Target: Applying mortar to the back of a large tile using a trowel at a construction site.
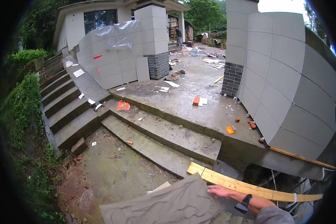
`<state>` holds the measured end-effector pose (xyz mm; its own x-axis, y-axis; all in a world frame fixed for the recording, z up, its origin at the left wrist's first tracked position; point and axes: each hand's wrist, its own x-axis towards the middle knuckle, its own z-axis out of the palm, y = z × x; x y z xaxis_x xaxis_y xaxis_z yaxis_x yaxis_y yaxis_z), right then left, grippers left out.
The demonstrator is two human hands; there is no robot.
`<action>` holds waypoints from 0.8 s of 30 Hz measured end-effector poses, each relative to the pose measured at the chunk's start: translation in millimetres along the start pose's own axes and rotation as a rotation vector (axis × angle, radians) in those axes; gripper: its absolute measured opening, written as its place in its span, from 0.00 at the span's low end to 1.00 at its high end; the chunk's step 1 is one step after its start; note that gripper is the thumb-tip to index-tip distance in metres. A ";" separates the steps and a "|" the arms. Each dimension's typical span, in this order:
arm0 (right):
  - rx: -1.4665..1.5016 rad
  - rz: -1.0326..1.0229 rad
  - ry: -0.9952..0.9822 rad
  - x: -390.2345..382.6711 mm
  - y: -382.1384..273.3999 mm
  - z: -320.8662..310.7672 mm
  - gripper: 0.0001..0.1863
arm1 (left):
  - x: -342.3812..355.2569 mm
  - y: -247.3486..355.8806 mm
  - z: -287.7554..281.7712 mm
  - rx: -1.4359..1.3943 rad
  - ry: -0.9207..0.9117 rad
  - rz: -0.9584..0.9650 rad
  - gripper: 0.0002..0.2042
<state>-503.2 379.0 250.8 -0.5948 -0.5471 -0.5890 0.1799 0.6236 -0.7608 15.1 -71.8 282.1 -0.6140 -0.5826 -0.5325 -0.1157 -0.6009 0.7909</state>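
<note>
A flat grey slab (164, 205), its upper face coated in wavy, wet-looking mortar, slants across the bottom of the head view. My right hand (220, 190) reaches in from the lower right and grips the slab's right edge; some of its fingers are hidden. On that wrist are a dark band and watch (246, 200). Just beyond the hand lies a bundle of pale timber strips (246, 184), tied together and sloping toward the right. My left hand is out of view.
Concrete steps (153, 142) lead up to a wet landing with an orange tool (231, 129), a red brick (196, 100) and scraps. Grey tiled walls (276, 74) flank it; more stairs (69, 112) climb at left. A drop opens beneath the timber. Far back stands another person (179, 35).
</note>
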 end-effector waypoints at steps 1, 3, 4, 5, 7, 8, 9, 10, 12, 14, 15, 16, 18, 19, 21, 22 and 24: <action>0.015 -0.059 -0.001 -3.0 7.1 -15.9 0.31 | -3.7 27.5 0.2 -0.036 -0.075 0.074 0.41; 0.087 -0.214 0.029 -60.3 -46.3 -33.3 0.28 | -25.3 81.4 17.6 -0.101 -0.257 0.210 0.41; 0.095 -0.264 0.047 -88.8 -68.8 -42.0 0.29 | -39.2 111.5 35.5 -0.133 -0.368 0.270 0.41; 0.145 -0.294 0.132 -117.5 -89.1 -44.2 0.26 | -61.6 134.6 79.3 -0.230 -0.367 0.413 0.32; 0.221 -0.346 0.108 -170.8 -119.9 -56.7 0.24 | -87.4 164.4 125.4 -0.317 -0.391 0.549 0.24; 0.258 -0.357 0.131 -185.3 -118.3 -66.4 0.22 | -91.0 173.9 131.1 -0.423 -0.387 0.609 0.25; 0.288 -0.366 0.148 -209.5 -128.5 -72.2 0.21 | -100.6 186.1 139.4 -0.522 -0.370 0.674 0.25; 0.311 -0.374 0.169 -236.9 -140.2 -73.0 0.20 | -103.1 185.5 148.9 -0.589 -0.354 0.730 0.25; 0.350 -0.355 0.225 -283.4 -146.6 -73.3 0.21 | -91.9 182.2 164.5 -0.632 -0.391 0.771 0.26; 0.422 -0.379 0.223 -325.5 -144.5 -70.8 0.22 | -92.8 176.0 175.8 -0.640 -0.442 0.784 0.26; 0.454 -0.387 0.242 -344.0 -137.8 -71.2 0.22 | -93.4 173.7 181.8 -0.639 -0.470 0.787 0.26; 0.485 -0.394 0.258 -361.9 -131.7 -69.6 0.23 | -94.4 172.9 185.6 -0.629 -0.497 0.792 0.26; 0.526 -0.398 0.245 -391.8 -135.2 -63.9 0.24 | -100.8 176.2 186.9 -0.632 -0.534 0.808 0.26; 0.579 -0.395 0.228 -405.5 -131.7 -60.3 0.25 | -101.7 176.7 192.5 -0.616 -0.561 0.815 0.26; 0.592 -0.429 0.261 -434.2 -127.4 -60.2 0.25 | -104.0 176.6 200.2 -0.604 -0.606 0.821 0.27; 0.600 -0.457 0.282 -449.4 -124.9 -60.0 0.26 | -104.3 177.4 207.5 -0.604 -0.633 0.825 0.27; 0.668 -0.591 0.317 -475.7 -117.5 -65.9 0.25 | -101.3 185.8 226.8 -0.589 -0.706 0.839 0.27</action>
<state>-293.1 602.8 638.3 -0.9008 -0.4332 -0.0311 0.1339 -0.2089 -0.9687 -121.2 -0.4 551.3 -0.6356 -0.5930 0.4944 0.7704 -0.4460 0.4556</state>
